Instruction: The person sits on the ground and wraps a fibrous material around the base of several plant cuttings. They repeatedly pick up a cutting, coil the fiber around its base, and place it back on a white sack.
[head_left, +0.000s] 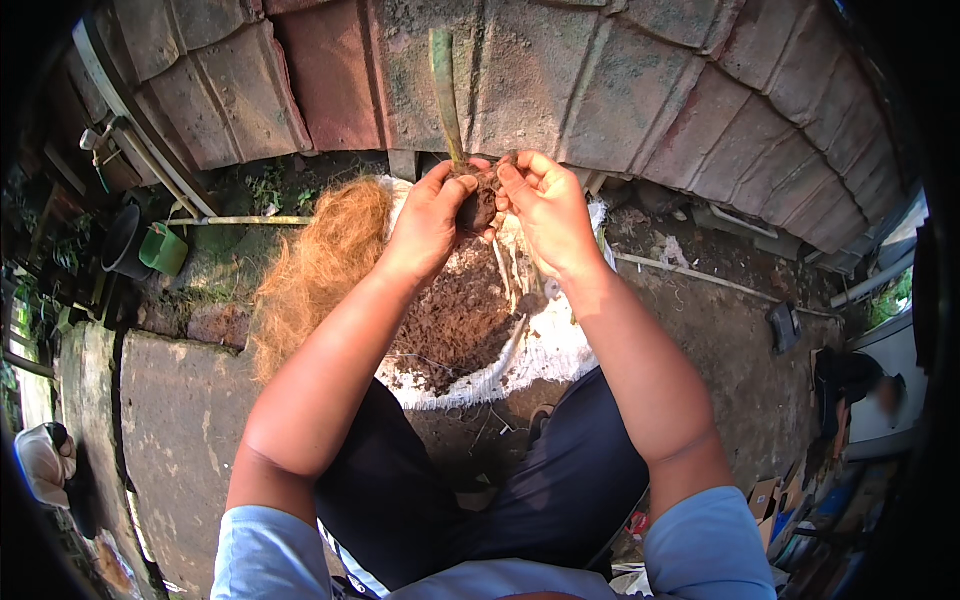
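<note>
Upright above a white woven sack (555, 340), a thick green stem (446, 95) rises from a dark clump of soil (479, 208) at its base. My left hand (425, 225) is closed around the clump, thumb pressed near the foot of the stem. Pinched fingers of my right hand (550, 212) grip crumbly dark material at the clump's right side. Below both hands, loose brown soil (455, 305) is heaped on the sack. Several pale stems (517, 262) lie on the sack beside the heap, partly hidden by my right hand.
A big tuft of tan coconut fibre (325, 255) lies left of the sack. Roof tiles (530, 80) overhang the far side. Dark and green buckets (163, 250) stand at the far left. On the right are a thin pole (700, 275) on the ground and another person (855, 385).
</note>
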